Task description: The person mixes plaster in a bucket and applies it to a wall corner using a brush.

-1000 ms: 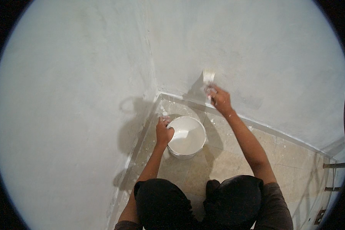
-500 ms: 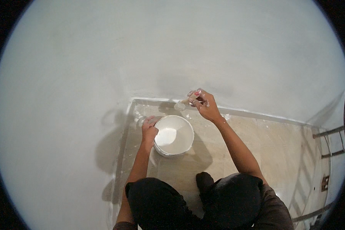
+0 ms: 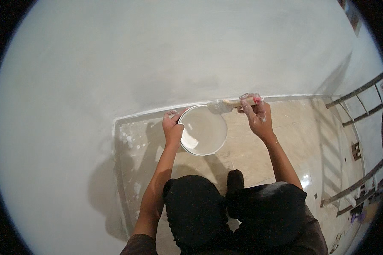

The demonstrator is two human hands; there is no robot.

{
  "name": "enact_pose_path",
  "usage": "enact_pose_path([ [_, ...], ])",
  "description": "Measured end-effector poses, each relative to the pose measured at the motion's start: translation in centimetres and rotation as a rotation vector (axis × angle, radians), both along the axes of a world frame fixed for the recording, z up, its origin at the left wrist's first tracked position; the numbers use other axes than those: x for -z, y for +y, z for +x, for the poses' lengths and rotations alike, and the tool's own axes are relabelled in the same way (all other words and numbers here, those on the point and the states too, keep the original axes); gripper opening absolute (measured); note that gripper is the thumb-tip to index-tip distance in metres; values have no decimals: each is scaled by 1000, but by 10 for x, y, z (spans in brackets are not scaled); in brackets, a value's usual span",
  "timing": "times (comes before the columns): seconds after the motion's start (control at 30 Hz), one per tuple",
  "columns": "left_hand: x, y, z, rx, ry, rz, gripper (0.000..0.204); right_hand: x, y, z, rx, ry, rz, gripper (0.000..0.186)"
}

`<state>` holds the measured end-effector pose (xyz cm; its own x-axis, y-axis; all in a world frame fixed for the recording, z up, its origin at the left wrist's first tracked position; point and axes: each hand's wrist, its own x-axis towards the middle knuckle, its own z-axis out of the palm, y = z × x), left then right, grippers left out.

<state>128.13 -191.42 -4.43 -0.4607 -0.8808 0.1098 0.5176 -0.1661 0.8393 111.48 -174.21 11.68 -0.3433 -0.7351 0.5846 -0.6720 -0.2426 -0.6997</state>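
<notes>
I grip the left rim of a white bucket with my left hand; pale liquid shows inside it. In my right hand, fingers smeared with white, is a paintbrush with a light handle and a red tip. The brush lies nearly level, its whitened head at the bucket's upper right rim; whether it touches the rim I cannot tell.
A pale grey wall meets a tiled floor spattered with white at the left corner. Dark metal ladders stand at the right. My dark-clothed knees fill the bottom middle.
The brush has come away from the wall, down and across to the bucket's rim. The bucket and my left hand now sit higher in the view, which has turned rightward, showing more ladder.
</notes>
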Motion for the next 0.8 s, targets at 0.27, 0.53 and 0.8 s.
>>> enact_pose_path([
  [0.27,34,-12,-50,62,76,-154,55,70,-1,8,-124,594,384,14],
  [0.53,-21,10,-78,57,122,-197,53,107,-25,-16,31,797,512,18],
  [0.8,-44,4,-74,94,108,-274,52,95,-43,-16,33,547,390,15],
])
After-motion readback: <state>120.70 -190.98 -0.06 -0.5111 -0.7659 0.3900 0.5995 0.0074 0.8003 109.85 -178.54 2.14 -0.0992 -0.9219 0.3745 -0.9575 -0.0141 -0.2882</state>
